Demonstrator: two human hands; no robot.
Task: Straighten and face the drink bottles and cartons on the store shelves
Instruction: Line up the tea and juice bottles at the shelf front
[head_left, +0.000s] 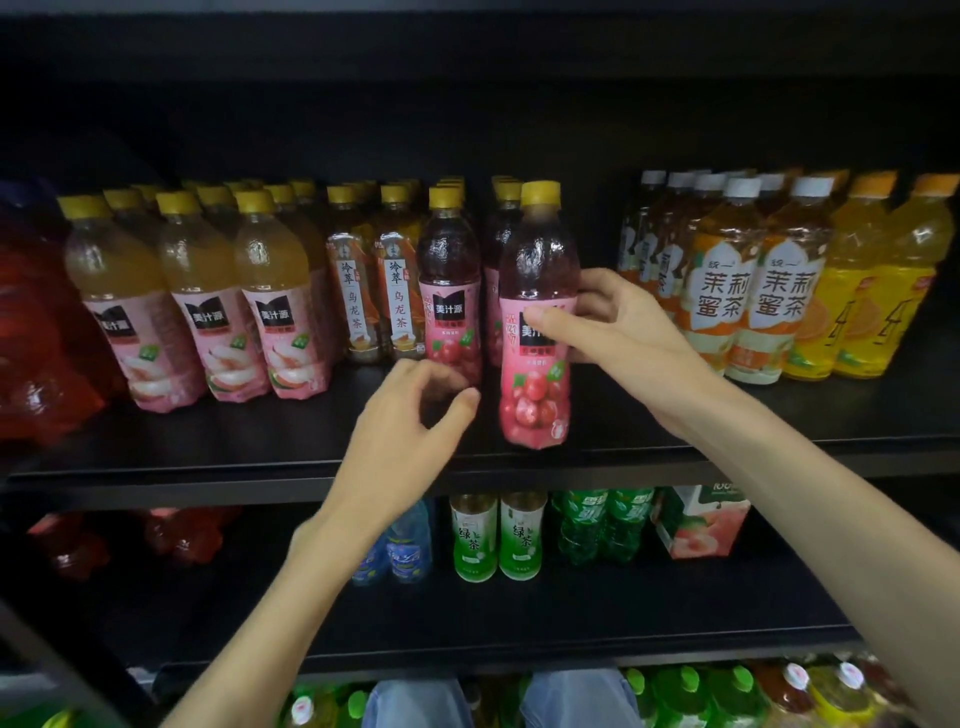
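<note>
A dark-red juice bottle (535, 395) with a pink label and yellow cap stands near the front edge of the upper black shelf (260, 467). My right hand (597, 322) grips it at the label, thumb across the front, fingers round the right side. A matching bottle (449, 291) stands further back to its left. My left hand (410, 415) hovers just in front of that bottle's base, fingers loosely curled and holding nothing. Behind both stand more bottles of the same kind.
Peach juice bottles (208, 322) and oolong tea bottles (353, 291) fill the shelf's left. Jasmine tea bottles (727, 296) and orange drinks (872, 301) stand on the right. The lower shelf holds green tea bottles (493, 535), green soda and a carton (701, 519).
</note>
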